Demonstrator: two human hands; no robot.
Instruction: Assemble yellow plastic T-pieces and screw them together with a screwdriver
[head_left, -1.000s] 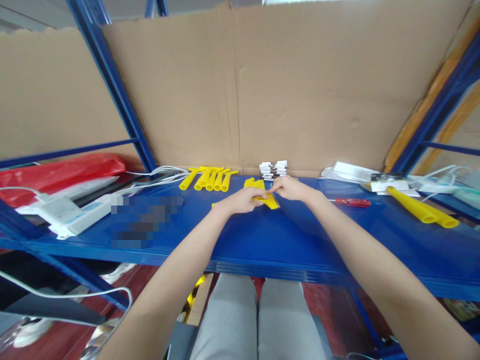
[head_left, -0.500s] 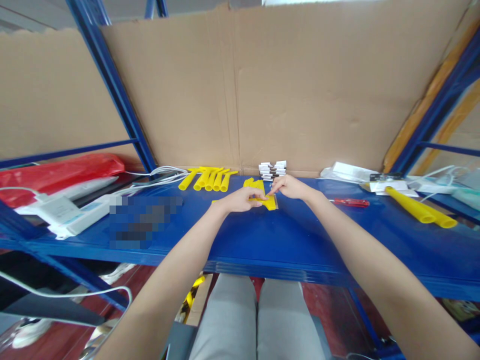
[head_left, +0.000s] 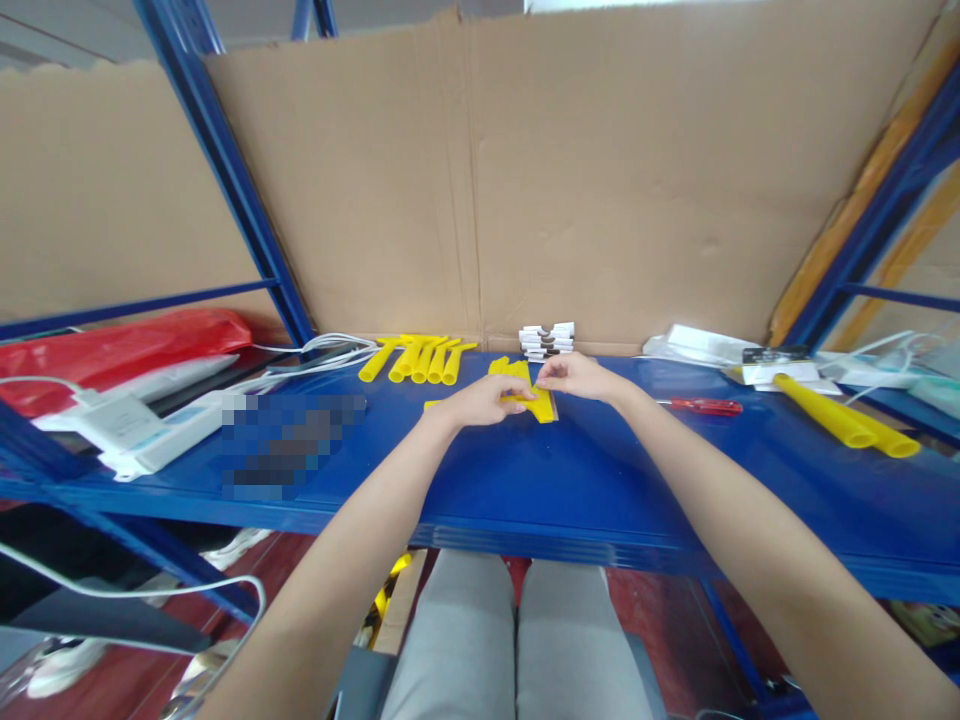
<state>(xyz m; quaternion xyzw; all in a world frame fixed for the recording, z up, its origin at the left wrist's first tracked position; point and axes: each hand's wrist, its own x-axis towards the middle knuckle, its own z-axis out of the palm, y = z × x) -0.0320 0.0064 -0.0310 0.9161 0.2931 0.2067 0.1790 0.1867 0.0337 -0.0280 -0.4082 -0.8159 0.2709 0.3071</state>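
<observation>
My left hand (head_left: 499, 398) is closed around a yellow plastic piece (head_left: 546, 409) with a tubular handle and a flared, flat head. The handle's end pokes out to the left of the hand, and the head faces right, low over the blue shelf. At the head's upper edge, my right hand (head_left: 566, 375) has thumb and forefinger pinched together; whatever is between them is too small to make out. Just behind the hands lie more yellow pieces (head_left: 497, 367), partly covered. A stack of small white-and-brown packets (head_left: 547, 342) stands beyond my right hand.
Several yellow tubular pieces (head_left: 426, 360) lie in a row at the back left. A red screwdriver (head_left: 705, 406) rests to the right, with yellow tubes (head_left: 847, 420) farther right. White power strip (head_left: 169, 435) and cables lie left. Cardboard (head_left: 600, 180) walls the back.
My right hand's forefinger, stretched toward the yellow head before, is now drawn back into a pinch. The left hand keeps its hold, almost unmoved.
</observation>
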